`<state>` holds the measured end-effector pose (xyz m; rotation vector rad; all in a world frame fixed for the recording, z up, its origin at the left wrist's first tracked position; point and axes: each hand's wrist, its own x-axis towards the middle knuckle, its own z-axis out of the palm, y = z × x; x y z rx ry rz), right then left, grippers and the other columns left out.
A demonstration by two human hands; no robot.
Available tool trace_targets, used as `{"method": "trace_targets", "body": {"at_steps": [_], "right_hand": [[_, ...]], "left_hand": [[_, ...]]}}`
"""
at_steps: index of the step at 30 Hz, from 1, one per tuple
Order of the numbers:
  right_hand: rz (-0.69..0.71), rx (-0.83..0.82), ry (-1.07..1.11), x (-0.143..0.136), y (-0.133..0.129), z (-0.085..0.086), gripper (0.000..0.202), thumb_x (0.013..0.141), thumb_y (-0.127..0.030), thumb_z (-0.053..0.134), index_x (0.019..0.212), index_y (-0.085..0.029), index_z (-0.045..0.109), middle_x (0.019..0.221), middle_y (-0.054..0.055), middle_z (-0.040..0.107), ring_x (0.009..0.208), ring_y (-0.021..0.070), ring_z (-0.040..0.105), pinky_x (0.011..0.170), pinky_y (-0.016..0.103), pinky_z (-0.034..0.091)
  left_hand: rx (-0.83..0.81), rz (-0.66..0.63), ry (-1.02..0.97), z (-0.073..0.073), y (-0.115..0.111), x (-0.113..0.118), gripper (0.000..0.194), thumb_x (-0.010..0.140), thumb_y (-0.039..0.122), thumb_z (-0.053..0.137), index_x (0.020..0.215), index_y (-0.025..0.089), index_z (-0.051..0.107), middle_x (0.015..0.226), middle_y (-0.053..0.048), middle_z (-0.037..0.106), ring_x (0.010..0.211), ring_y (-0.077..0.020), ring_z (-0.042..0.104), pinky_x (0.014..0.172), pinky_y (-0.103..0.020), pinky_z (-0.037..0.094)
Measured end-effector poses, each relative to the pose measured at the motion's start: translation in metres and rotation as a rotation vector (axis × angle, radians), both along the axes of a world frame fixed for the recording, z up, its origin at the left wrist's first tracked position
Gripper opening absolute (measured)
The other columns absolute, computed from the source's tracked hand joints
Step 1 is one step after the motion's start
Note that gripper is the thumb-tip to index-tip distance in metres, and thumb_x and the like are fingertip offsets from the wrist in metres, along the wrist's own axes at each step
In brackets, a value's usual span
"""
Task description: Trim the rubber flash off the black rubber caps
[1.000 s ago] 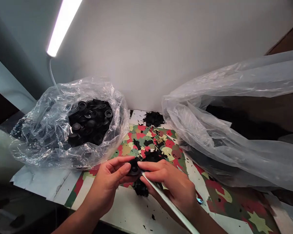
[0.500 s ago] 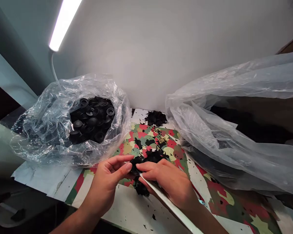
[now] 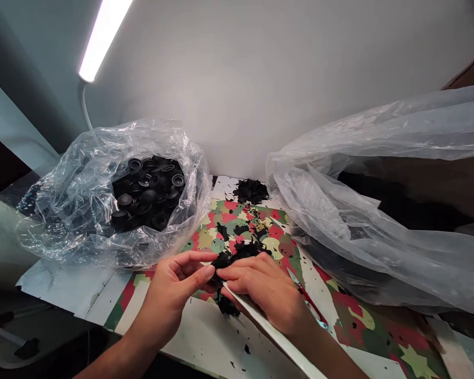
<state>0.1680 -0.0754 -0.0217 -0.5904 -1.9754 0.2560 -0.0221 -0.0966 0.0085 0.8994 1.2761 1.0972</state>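
Observation:
Between the fingertips of my left hand point(image 3: 171, 287) is a small black rubber part point(image 3: 221, 261), partly covered by the fingers. My right hand point(image 3: 266, 289) is closed at the part's near right side, thumb and fingers pinched against it. From under the right fingers a long white strip point(image 3: 272, 331) slants down to the bottom edge; whether the hand grips it I cannot tell. Black rubber scraps point(image 3: 248, 248) lie just beyond the hands, and more scraps point(image 3: 226, 305) sit below them. A red-handled pointed tool point(image 3: 310, 302) rests beside my right hand.
At left, a clear plastic bag point(image 3: 82, 195) stands open with many ribbed black rubber caps point(image 3: 148, 195). Another large clear bag point(image 3: 324, 210) gapes at right, dark inside. Scraps point(image 3: 252, 190) are heaped by the wall on the patterned table cover point(image 3: 207, 239). A lamp point(image 3: 105, 39) shines above.
My right hand has shifted slightly left and the black part has turned a little between the fingers. More of the red-handled tool shows. The bags stay put.

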Motion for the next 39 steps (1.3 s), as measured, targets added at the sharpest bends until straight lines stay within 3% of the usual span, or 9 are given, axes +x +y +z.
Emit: {"method": "trace_targets", "body": {"at_steps": [4,11,17,19,25,39], "right_hand": [[-0.009,0.024,0.017,-0.005,-0.001,-0.005,0.017,0.104,-0.015,0.052,0.094,-0.021,0.065,0.099,0.003,0.081,0.090,0.0181,0.074,0.075,0.034,0.046],[-0.057,0.038,0.094,-0.009,-0.004,0.001,0.017,0.104,-0.014,0.053,0.094,-0.021,0.064,0.098,0.003,0.080,0.087,0.0170,0.073,0.075,0.032,0.049],[0.004,-0.264,0.143,0.000,-0.006,0.015,0.018,0.102,-0.022,0.059,0.085,-0.023,0.062,0.098,0.002,0.081,0.080,0.0157,0.074,0.077,0.030,0.057],[0.034,-0.293,0.139,0.003,-0.006,0.016,0.019,0.101,-0.022,0.061,0.082,-0.024,0.061,0.097,0.002,0.081,0.081,0.0170,0.075,0.079,0.032,0.058],[0.097,-0.144,0.065,0.005,-0.001,0.008,0.008,0.100,-0.020,0.062,0.093,-0.024,0.064,0.100,0.002,0.081,0.086,0.0181,0.077,0.078,0.034,0.055],[0.081,-0.103,-0.012,0.005,0.000,0.012,0.005,0.100,-0.020,0.062,0.100,-0.021,0.068,0.096,0.002,0.080,0.084,0.0164,0.075,0.078,0.032,0.053]], "left_hand": [[0.023,0.005,-0.013,0.000,0.001,0.000,0.033,0.071,0.038,0.090,0.096,0.017,0.083,0.076,-0.007,0.079,0.063,-0.0176,0.072,0.061,-0.025,0.059],[0.017,-0.027,0.003,0.002,-0.001,-0.001,0.035,0.074,0.041,0.087,0.099,0.018,0.082,0.080,-0.007,0.080,0.067,-0.0202,0.074,0.062,-0.028,0.061],[0.017,-0.032,0.006,0.003,-0.003,-0.003,0.033,0.074,0.041,0.087,0.097,0.017,0.083,0.082,-0.008,0.081,0.068,-0.0207,0.075,0.063,-0.027,0.060],[0.014,-0.016,-0.003,0.003,-0.003,-0.004,0.033,0.073,0.040,0.088,0.096,0.017,0.084,0.083,-0.008,0.081,0.066,-0.0207,0.075,0.063,-0.028,0.061],[0.002,-0.008,-0.014,0.004,-0.003,-0.005,0.032,0.072,0.040,0.089,0.094,0.018,0.084,0.082,-0.008,0.081,0.063,-0.0195,0.075,0.062,-0.027,0.060],[-0.013,-0.030,0.005,0.005,-0.001,-0.004,0.031,0.072,0.039,0.089,0.093,0.017,0.084,0.080,-0.008,0.081,0.062,-0.0202,0.075,0.061,-0.027,0.058]]}}
